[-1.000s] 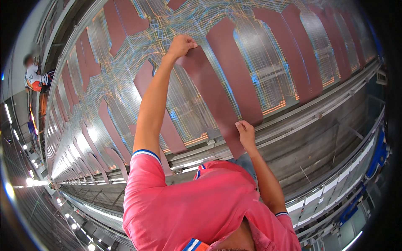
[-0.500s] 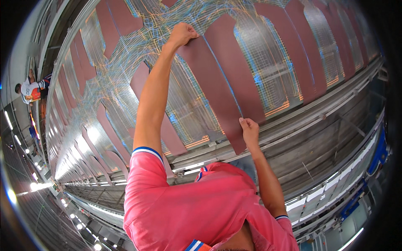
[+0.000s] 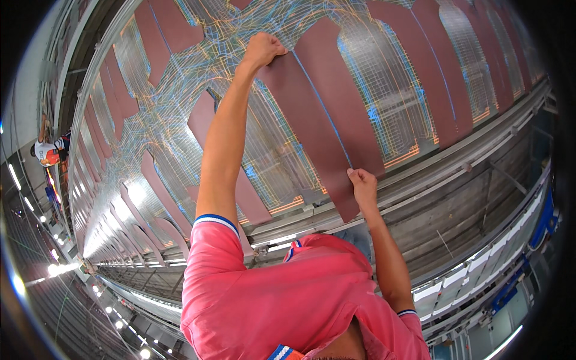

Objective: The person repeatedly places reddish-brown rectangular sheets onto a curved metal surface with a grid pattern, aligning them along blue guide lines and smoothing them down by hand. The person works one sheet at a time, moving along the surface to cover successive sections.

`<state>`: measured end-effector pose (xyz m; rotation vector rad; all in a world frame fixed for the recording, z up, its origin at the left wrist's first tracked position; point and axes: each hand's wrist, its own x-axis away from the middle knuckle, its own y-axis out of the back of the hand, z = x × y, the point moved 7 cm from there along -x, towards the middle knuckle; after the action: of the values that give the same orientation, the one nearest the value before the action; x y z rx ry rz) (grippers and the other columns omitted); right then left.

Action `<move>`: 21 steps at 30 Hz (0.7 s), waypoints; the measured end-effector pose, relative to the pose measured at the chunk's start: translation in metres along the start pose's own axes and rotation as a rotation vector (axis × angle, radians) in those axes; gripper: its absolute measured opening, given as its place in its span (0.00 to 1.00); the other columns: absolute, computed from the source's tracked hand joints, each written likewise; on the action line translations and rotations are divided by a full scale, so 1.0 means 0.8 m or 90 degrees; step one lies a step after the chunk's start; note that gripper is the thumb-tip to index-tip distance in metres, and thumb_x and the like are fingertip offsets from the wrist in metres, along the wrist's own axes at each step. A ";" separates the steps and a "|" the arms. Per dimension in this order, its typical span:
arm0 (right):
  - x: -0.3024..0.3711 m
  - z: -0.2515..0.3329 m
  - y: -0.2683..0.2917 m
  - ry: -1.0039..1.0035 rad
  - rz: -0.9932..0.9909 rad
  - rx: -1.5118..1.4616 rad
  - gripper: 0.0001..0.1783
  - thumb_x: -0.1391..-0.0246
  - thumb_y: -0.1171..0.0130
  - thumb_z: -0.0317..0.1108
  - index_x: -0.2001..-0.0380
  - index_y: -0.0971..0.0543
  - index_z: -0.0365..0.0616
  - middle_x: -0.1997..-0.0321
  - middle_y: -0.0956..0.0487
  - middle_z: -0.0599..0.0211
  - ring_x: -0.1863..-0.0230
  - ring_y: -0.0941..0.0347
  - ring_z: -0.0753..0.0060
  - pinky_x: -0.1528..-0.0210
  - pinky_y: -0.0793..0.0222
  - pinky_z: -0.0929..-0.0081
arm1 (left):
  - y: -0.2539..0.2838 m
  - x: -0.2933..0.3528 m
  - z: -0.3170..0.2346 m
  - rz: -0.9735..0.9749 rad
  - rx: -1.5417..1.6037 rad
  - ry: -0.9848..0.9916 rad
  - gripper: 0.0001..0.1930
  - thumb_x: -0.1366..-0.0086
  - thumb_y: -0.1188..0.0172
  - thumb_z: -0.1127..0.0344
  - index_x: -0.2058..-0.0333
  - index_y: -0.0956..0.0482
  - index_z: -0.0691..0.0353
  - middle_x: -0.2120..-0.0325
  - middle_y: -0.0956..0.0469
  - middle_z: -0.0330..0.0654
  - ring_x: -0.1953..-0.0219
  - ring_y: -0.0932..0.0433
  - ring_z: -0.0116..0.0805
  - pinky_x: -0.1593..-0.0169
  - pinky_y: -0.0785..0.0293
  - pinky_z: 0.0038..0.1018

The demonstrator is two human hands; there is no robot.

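A long maroon fabric panel (image 3: 306, 129) stretches across the table between my two hands. My left hand (image 3: 264, 50) pinches its far end, fingers closed. Nearer to me, my right hand (image 3: 363, 187) is closed on the right edge of the same panel, close to the table's front edge. The panel's near corner hangs past that edge. Right alongside lies a second maroon panel (image 3: 342, 90), and a thin blue line (image 3: 321, 108) shows between the two.
The long shiny table (image 3: 390, 96) carries many coloured guide lines. Several maroon panels, such as one at the right (image 3: 435, 78), lie along it. A metal rail (image 3: 420, 157) runs along the front edge. Another person (image 3: 48, 153) stands at the far left.
The whole view has shifted slightly. Both hands keep their grip on the panel, with hardly any movement over the table. The person at the far left has changed posture.
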<state>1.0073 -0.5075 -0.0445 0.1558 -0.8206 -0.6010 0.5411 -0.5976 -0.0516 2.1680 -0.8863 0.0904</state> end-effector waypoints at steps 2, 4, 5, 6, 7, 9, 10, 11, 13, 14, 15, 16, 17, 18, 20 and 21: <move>-0.001 0.002 0.000 0.008 0.004 0.007 0.20 0.41 0.38 0.41 0.77 0.23 0.32 0.86 0.36 0.67 0.79 0.42 0.81 0.75 0.42 0.69 | 0.000 0.001 0.001 -0.003 0.010 0.008 0.09 0.50 0.27 0.63 0.76 0.14 0.63 0.80 0.18 0.44 0.78 0.21 0.33 0.70 0.25 0.31; -0.002 0.003 -0.001 0.011 0.008 0.016 0.21 0.41 0.38 0.41 0.77 0.24 0.32 0.86 0.36 0.66 0.79 0.43 0.80 0.75 0.42 0.69 | 0.001 0.001 -0.001 0.000 0.020 0.023 0.09 0.50 0.27 0.63 0.76 0.13 0.63 0.80 0.18 0.44 0.78 0.21 0.33 0.71 0.25 0.31; -0.002 0.004 -0.001 0.011 0.010 0.021 0.21 0.41 0.38 0.41 0.78 0.24 0.32 0.86 0.37 0.66 0.79 0.43 0.80 0.76 0.43 0.68 | 0.002 0.001 -0.002 0.001 0.014 0.022 0.09 0.50 0.27 0.63 0.76 0.13 0.63 0.80 0.18 0.44 0.78 0.22 0.33 0.71 0.25 0.31; -0.003 0.004 -0.001 0.010 0.014 0.027 0.21 0.41 0.38 0.41 0.78 0.24 0.32 0.86 0.37 0.66 0.79 0.43 0.80 0.76 0.43 0.68 | 0.003 0.001 -0.003 0.001 0.007 0.021 0.09 0.50 0.27 0.63 0.76 0.13 0.63 0.80 0.18 0.45 0.78 0.22 0.33 0.72 0.25 0.31; -0.003 0.004 -0.002 0.015 0.012 0.027 0.21 0.41 0.38 0.41 0.78 0.24 0.32 0.86 0.37 0.66 0.79 0.43 0.80 0.76 0.43 0.67 | 0.003 0.002 -0.003 0.001 0.001 0.021 0.09 0.50 0.27 0.63 0.75 0.13 0.63 0.80 0.18 0.45 0.78 0.22 0.33 0.72 0.25 0.31; -0.004 0.003 -0.002 0.025 0.008 0.027 0.21 0.41 0.38 0.41 0.78 0.24 0.32 0.86 0.38 0.65 0.80 0.44 0.80 0.76 0.44 0.67 | 0.002 -0.001 0.000 -0.005 0.002 0.014 0.09 0.50 0.27 0.63 0.75 0.13 0.63 0.80 0.18 0.45 0.78 0.21 0.33 0.72 0.25 0.31; -0.004 0.002 -0.003 0.020 0.010 0.029 0.21 0.41 0.38 0.41 0.78 0.24 0.32 0.86 0.38 0.65 0.80 0.43 0.79 0.76 0.43 0.66 | 0.002 -0.002 0.003 -0.007 0.002 0.010 0.09 0.51 0.27 0.64 0.75 0.13 0.64 0.81 0.18 0.45 0.78 0.21 0.33 0.72 0.25 0.32; -0.004 0.004 -0.003 0.015 0.012 0.031 0.21 0.41 0.38 0.41 0.78 0.24 0.32 0.86 0.37 0.64 0.80 0.43 0.78 0.76 0.43 0.66 | 0.001 -0.003 0.006 -0.005 0.002 0.009 0.10 0.51 0.27 0.62 0.75 0.13 0.63 0.81 0.19 0.45 0.78 0.21 0.33 0.71 0.24 0.32; -0.004 0.003 -0.001 0.021 0.004 0.045 0.21 0.42 0.38 0.42 0.78 0.24 0.33 0.86 0.35 0.62 0.81 0.42 0.74 0.76 0.42 0.65 | -0.001 -0.004 0.001 0.004 0.004 0.005 0.11 0.51 0.27 0.60 0.75 0.13 0.63 0.81 0.19 0.44 0.78 0.21 0.34 0.71 0.24 0.32; -0.006 0.001 -0.003 0.032 -0.005 0.057 0.21 0.42 0.38 0.43 0.78 0.23 0.33 0.86 0.34 0.61 0.82 0.41 0.72 0.75 0.41 0.64 | 0.001 -0.006 -0.003 0.004 -0.025 -0.007 0.12 0.51 0.28 0.59 0.75 0.13 0.63 0.82 0.19 0.44 0.79 0.21 0.34 0.71 0.24 0.32; -0.006 -0.001 -0.001 0.041 -0.017 0.070 0.21 0.42 0.38 0.43 0.78 0.23 0.33 0.86 0.33 0.60 0.82 0.41 0.69 0.75 0.41 0.64 | 0.002 -0.008 -0.007 0.008 -0.051 -0.020 0.13 0.51 0.28 0.57 0.75 0.14 0.62 0.82 0.19 0.44 0.79 0.21 0.34 0.70 0.24 0.32; -0.004 -0.002 0.001 0.044 -0.015 0.076 0.21 0.42 0.38 0.44 0.78 0.22 0.34 0.86 0.31 0.58 0.82 0.39 0.66 0.75 0.40 0.63 | -0.005 -0.007 -0.006 0.016 -0.070 -0.028 0.14 0.51 0.28 0.55 0.75 0.14 0.62 0.82 0.19 0.43 0.79 0.22 0.34 0.70 0.24 0.33; -0.007 0.001 -0.003 0.047 -0.013 0.081 0.22 0.42 0.38 0.45 0.78 0.22 0.35 0.85 0.29 0.57 0.82 0.37 0.62 0.74 0.39 0.62 | -0.002 -0.013 0.001 0.016 -0.072 -0.036 0.15 0.51 0.29 0.54 0.75 0.14 0.62 0.83 0.20 0.43 0.79 0.22 0.34 0.70 0.25 0.33; -0.007 0.001 -0.004 0.048 -0.011 0.091 0.22 0.43 0.38 0.46 0.77 0.21 0.35 0.84 0.28 0.56 0.82 0.34 0.59 0.74 0.37 0.61 | -0.003 -0.017 0.014 0.018 -0.070 -0.041 0.16 0.51 0.29 0.52 0.75 0.14 0.61 0.83 0.20 0.42 0.80 0.22 0.34 0.70 0.25 0.33; -0.006 0.004 -0.003 0.032 -0.013 0.130 0.22 0.43 0.39 0.47 0.77 0.20 0.37 0.83 0.26 0.55 0.80 0.30 0.56 0.72 0.36 0.60 | 0.001 -0.011 0.012 0.007 -0.054 -0.025 0.15 0.50 0.29 0.55 0.76 0.15 0.62 0.84 0.21 0.42 0.81 0.23 0.32 0.72 0.27 0.32; -0.006 0.007 -0.004 0.029 -0.014 0.146 0.21 0.43 0.39 0.47 0.77 0.20 0.37 0.82 0.24 0.54 0.79 0.28 0.54 0.72 0.35 0.60 | 0.000 -0.012 0.014 0.013 -0.039 -0.018 0.14 0.50 0.28 0.56 0.76 0.15 0.62 0.84 0.22 0.41 0.81 0.24 0.31 0.73 0.28 0.31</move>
<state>0.9992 -0.5065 -0.0449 0.3871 -0.8439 -0.5201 0.5313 -0.6000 -0.0626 2.1084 -0.9156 0.0414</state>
